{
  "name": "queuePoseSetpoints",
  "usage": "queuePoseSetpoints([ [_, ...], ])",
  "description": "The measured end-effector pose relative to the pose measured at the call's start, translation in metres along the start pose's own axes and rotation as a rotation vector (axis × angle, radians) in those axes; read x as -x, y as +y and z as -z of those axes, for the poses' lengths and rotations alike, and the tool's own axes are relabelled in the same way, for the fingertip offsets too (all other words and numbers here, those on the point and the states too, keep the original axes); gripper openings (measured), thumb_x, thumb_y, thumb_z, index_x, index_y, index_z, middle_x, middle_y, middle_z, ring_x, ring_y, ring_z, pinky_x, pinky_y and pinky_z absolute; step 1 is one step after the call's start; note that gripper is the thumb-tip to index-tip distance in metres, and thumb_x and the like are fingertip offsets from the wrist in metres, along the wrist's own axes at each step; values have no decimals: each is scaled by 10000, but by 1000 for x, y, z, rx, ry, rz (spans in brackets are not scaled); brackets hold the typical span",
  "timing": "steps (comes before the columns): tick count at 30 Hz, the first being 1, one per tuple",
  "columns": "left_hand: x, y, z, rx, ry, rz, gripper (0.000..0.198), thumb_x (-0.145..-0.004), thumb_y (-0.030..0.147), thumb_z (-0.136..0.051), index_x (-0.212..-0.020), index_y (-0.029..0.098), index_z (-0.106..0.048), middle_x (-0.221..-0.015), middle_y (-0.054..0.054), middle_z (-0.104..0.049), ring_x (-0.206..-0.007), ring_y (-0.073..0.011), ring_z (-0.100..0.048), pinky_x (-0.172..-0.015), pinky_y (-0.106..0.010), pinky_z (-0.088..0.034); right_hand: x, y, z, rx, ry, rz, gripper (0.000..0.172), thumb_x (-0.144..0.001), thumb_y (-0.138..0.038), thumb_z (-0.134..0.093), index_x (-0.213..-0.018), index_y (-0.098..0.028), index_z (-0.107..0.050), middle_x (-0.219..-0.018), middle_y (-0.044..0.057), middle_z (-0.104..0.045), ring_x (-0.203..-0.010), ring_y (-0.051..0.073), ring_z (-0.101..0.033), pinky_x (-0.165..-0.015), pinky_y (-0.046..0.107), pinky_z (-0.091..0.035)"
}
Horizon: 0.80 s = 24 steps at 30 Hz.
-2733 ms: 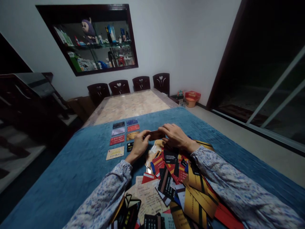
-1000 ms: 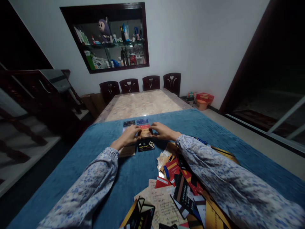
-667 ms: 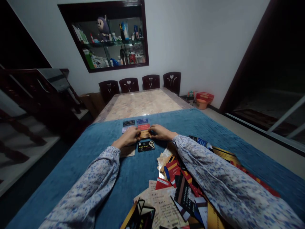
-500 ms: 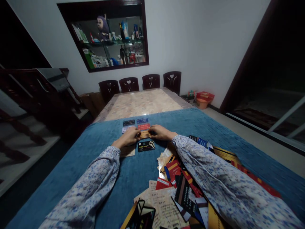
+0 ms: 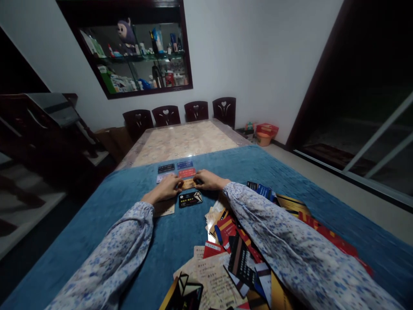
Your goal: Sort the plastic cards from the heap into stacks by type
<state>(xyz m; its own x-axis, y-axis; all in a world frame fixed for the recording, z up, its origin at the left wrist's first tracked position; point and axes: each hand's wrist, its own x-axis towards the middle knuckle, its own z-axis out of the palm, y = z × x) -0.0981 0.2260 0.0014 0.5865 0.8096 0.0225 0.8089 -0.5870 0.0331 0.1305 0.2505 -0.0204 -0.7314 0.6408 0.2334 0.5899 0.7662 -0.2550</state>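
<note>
Both my hands rest on a blue cloth [image 5: 97, 224] at a small grid of cards. My left hand [image 5: 165, 189] and my right hand [image 5: 206, 180] pinch the two ends of a gold-brown card [image 5: 188, 184] lying flat in the grid. Beyond it lie a red card [image 5: 186, 173], a blue card [image 5: 184, 164] and a dark card [image 5: 165, 168]. A black card [image 5: 190, 199] sits just in front of the gold one, and a pale card [image 5: 164, 208] lies under my left wrist. Both arms wear flowered sleeves.
A loose heap of cards [image 5: 232, 258] covers the cloth in front of me and to the right. Past the cloth is a marble tabletop [image 5: 180, 142] with several dark chairs [image 5: 193, 111] behind it. A wall niche with shelves [image 5: 135, 51] hangs above.
My hands carried the gold-brown card from above the heap forward to the grid and set it down flat behind the black card. In the last second they have hardly moved.
</note>
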Motion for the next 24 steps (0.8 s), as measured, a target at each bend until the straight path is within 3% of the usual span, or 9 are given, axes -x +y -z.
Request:
queuePoseSetpoints([
  [9,-3,-2,2,1,-14,8,245,-807,292,-547,-965,163,-683,-990,-120,-637,-960,-287,-578,-849,-389,-450,-3,-3,8,8,-25,-5,158,-793,-214,-718,-910,-107,-712,-971,104,-680,-876,194,-602,-774,260,-424],
  [15,-5,-4,2,42,89,-14,276,-859,353,-521,-954,177,-712,-1047,-123,-653,-998,-285,-579,-912,-417,-447,3,-4,19,7,-39,-35,292,-779,-219,-747,-1041,-98,-701,-1033,133,-675,-879,208,-612,-773,276,-445],
  [20,-8,3,2,33,215,-62,324,-891,361,-492,-1032,160,-704,-1117,-143,-650,-1038,-298,-543,-934,-457,-440,29,-2,47,40,13,-25,344,-814,-208,-720,-1149,-139,-677,-1089,129,-675,-951,216,-623,-843,309,-466],
  [24,-14,25,7,53,286,-155,299,-911,346,-493,-1063,183,-692,-1124,-119,-656,-1043,-278,-536,-940,-456,-436,69,0,74,114,35,-26,312,-856,-219,-681,-1156,-132,-679,-1082,138,-677,-993,235,-618,-857,339,-471],
])
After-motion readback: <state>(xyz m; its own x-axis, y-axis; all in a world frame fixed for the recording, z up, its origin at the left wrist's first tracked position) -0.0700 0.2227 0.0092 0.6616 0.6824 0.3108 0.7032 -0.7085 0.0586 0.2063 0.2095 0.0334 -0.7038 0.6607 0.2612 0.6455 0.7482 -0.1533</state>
